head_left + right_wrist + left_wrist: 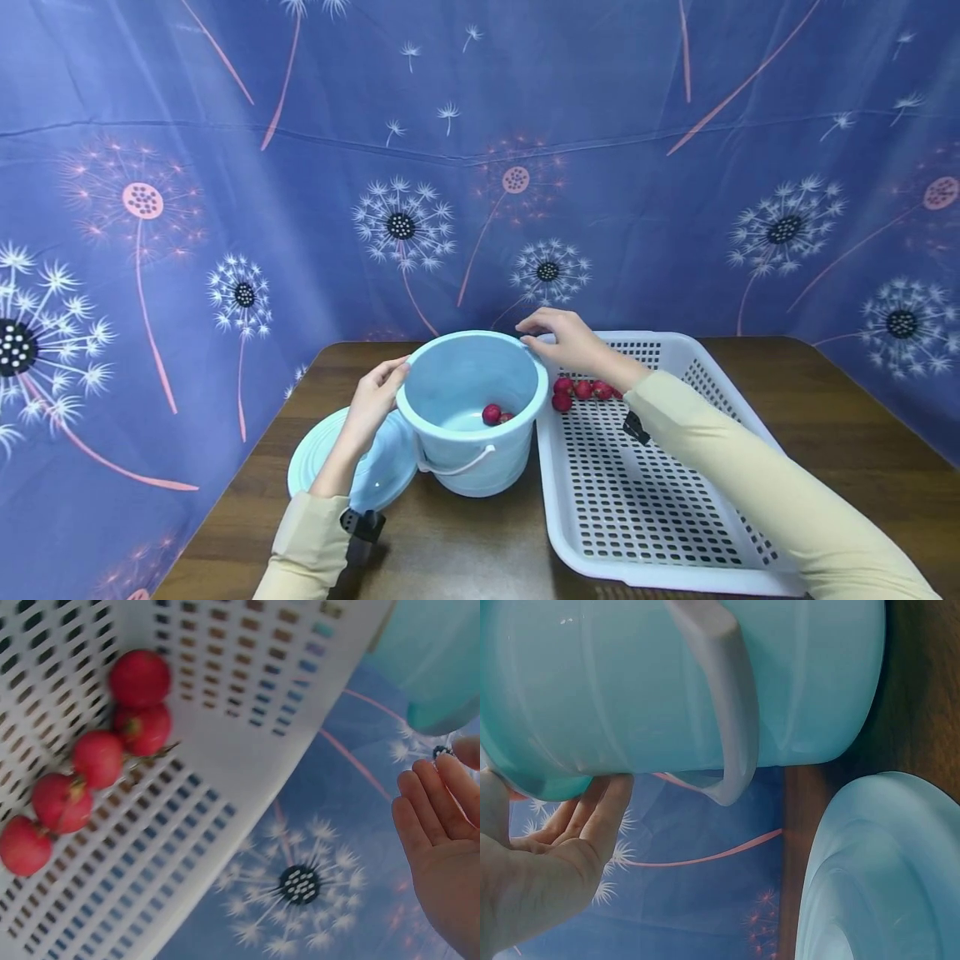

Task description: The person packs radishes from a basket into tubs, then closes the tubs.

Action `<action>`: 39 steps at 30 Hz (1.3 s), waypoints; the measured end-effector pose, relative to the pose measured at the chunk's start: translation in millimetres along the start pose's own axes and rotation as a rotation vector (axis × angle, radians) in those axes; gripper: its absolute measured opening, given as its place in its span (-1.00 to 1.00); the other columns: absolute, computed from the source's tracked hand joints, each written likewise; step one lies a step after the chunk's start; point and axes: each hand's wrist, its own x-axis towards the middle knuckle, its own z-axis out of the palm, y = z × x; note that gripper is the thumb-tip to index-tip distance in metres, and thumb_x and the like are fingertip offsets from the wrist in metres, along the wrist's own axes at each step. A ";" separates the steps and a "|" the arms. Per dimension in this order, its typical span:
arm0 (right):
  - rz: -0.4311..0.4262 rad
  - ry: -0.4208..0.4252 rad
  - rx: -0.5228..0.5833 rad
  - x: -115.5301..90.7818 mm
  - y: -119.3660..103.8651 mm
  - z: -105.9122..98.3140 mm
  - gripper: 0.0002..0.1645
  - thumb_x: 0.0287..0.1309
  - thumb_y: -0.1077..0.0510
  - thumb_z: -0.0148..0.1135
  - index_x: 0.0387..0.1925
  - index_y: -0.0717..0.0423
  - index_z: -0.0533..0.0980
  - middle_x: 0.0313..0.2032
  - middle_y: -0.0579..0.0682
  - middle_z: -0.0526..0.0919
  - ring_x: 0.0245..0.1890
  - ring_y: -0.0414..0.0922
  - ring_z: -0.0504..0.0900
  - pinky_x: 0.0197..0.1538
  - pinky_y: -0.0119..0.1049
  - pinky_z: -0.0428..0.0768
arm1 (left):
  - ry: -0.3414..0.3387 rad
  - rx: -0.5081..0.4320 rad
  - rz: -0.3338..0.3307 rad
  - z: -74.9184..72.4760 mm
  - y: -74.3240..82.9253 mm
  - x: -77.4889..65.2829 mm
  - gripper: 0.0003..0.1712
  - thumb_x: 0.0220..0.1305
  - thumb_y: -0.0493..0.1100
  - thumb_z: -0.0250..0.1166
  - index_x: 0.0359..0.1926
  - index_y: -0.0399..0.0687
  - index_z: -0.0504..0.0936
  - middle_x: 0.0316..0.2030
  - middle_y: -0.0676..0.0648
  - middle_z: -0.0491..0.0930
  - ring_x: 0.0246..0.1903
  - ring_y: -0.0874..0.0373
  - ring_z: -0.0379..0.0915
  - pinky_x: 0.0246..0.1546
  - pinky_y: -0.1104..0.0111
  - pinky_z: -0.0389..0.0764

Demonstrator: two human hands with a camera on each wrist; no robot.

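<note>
A light blue bucket (pixel 472 458) stands upright on the table, its white handle (pixel 457 467) hanging down at the front. Two radishes (pixel 492 414) lie on its floor. My left hand (pixel 372 400) holds the bucket's left rim, fingers along the outside and thumb at the edge, as the left wrist view shows. My right hand (pixel 566 340) is beside the bucket's right rim; in the right wrist view its fingers (pixel 427 799) are extended and hold nothing. A white perforated basket (pixel 558 533) stands to the right, with several radishes (pixel 97 759) in a row near its far left corner.
A round light blue lid (pixel 318 454) lies on the table left of the bucket, beneath my left forearm. The brown wooden table (pixel 480 550) ends at a blue dandelion-print curtain (pixel 322 208) behind. My right forearm reaches across the basket.
</note>
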 end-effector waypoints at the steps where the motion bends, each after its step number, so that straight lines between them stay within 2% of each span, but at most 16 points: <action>1: 0.009 0.003 -0.006 -2.2 2.4 -0.8 -0.73 0.23 0.19 0.18 -0.04 0.13 0.57 -0.10 0.05 0.62 -0.06 -0.04 0.60 0.06 -0.11 0.58 | 0.002 0.000 -0.002 -0.2 0.2 0.1 -0.50 0.41 0.07 0.02 0.22 -0.08 0.42 0.17 -0.19 0.46 0.15 -0.02 0.40 0.02 0.20 0.58; 6: -0.005 0.022 -0.037 -12.7 13.8 -2.8 -0.74 0.23 0.20 0.16 -0.06 0.18 0.57 -0.11 0.11 0.63 -0.09 -0.02 0.60 0.01 -0.07 0.59 | 0.001 0.004 -0.010 -0.3 0.9 0.7 -0.50 0.40 0.08 0.02 0.22 -0.08 0.42 0.16 -0.19 0.46 0.14 -0.01 0.41 0.01 0.21 0.58; 11: 0.021 0.004 -0.050 -22.3 25.3 -1.0 -0.73 0.23 0.18 0.18 -0.06 0.19 0.58 -0.14 0.09 0.64 -0.13 -0.03 0.61 -0.09 -0.09 0.62 | 0.003 0.014 -0.018 -0.1 0.0 0.2 -0.50 0.40 0.09 0.02 0.22 -0.07 0.43 0.16 -0.17 0.47 0.12 0.00 0.42 0.02 0.19 0.57; 16: 0.048 -0.023 -0.084 -29.8 35.8 2.0 -0.72 0.19 0.18 0.23 -0.07 0.20 0.58 -0.15 0.07 0.64 -0.12 -0.03 0.62 -0.06 -0.15 0.62 | 0.008 0.019 -0.023 0.0 -0.7 -0.3 -0.51 0.40 0.09 0.01 0.21 -0.07 0.43 0.15 -0.18 0.47 0.11 -0.01 0.44 0.03 0.19 0.57; 28: 0.069 -0.092 -0.093 -38.7 51.7 7.3 -0.68 0.10 0.21 0.30 -0.09 0.26 0.57 -0.14 0.15 0.66 -0.10 0.05 0.62 0.00 -0.07 0.59 | 0.009 0.004 -0.022 0.5 -0.3 -0.7 -0.51 0.41 0.06 0.01 0.21 -0.11 0.43 0.14 -0.19 0.48 0.10 0.01 0.44 0.03 0.19 0.56; 39: 0.105 -0.174 -0.092 -43.2 61.3 20.5 -0.68 0.07 0.18 0.33 -0.12 0.24 0.58 -0.18 0.13 0.66 -0.12 0.04 0.63 -0.01 -0.09 0.59 | 0.008 0.001 -0.011 0.5 -1.0 0.6 -0.49 0.40 0.07 0.02 0.21 -0.13 0.43 0.18 -0.21 0.44 0.19 -0.03 0.35 0.06 0.14 0.54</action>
